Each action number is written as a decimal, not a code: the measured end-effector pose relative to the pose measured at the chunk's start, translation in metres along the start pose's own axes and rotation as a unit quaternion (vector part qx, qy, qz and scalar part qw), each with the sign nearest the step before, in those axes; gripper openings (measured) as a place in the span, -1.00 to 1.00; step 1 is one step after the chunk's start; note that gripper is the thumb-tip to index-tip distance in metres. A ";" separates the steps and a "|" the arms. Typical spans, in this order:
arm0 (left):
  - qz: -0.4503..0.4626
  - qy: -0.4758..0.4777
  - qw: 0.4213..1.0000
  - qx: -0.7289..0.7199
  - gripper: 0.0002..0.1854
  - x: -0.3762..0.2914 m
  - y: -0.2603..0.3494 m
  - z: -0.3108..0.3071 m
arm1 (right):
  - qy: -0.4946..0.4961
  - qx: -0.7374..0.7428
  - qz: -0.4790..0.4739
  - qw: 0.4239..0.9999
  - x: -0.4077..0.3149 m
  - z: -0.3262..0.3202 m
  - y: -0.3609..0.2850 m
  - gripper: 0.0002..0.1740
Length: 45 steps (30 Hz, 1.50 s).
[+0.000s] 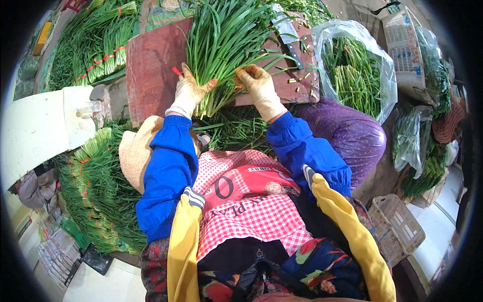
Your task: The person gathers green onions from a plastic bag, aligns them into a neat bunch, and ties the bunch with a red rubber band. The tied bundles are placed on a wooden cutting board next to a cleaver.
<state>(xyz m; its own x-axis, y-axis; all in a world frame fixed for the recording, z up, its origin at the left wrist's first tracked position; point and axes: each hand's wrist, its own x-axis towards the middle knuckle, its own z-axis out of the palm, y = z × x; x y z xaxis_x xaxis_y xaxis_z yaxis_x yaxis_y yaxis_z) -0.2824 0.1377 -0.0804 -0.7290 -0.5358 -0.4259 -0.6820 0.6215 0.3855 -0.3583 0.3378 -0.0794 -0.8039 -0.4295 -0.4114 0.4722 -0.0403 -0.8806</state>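
Observation:
A large loose bunch of garlic chives [226,41] lies across a red-brown board [156,71], cut stem ends towards me. My left hand [190,90], in a soiled pale glove, holds its left side near the stems, thumb across them. A red tape end [176,70] sticks out beside its fingers, and a bit of red shows at the bunch's right side. My right hand [260,85], gloved too, pinches some chive leaves at the bunch's right edge. Right of the bunch lies a broad-bladed knife [286,32] with a black handle, among cut stem bits [292,80].
A clear plastic bag [390,71] of chives stands at the right, near a white plastic basket [403,49]. Red-taped chive bundles [107,62] lie at the far left, more bundles [90,181] by my left arm. Another crate [396,226] sits lower right.

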 end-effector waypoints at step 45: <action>-0.059 0.004 0.996 0.073 0.54 -0.025 0.038 -0.015 | -0.023 -0.681 -0.314 0.661 0.031 0.000 -0.029 -0.85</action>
<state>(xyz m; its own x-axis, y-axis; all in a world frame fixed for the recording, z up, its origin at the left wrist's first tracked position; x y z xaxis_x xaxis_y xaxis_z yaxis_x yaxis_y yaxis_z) -0.2913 0.1663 -0.0428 -0.6449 -0.6148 -0.4540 -0.7481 0.6294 0.2104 -0.3963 0.3255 -0.0667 -0.6603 -0.7419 0.1165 -0.7382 0.6125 -0.2827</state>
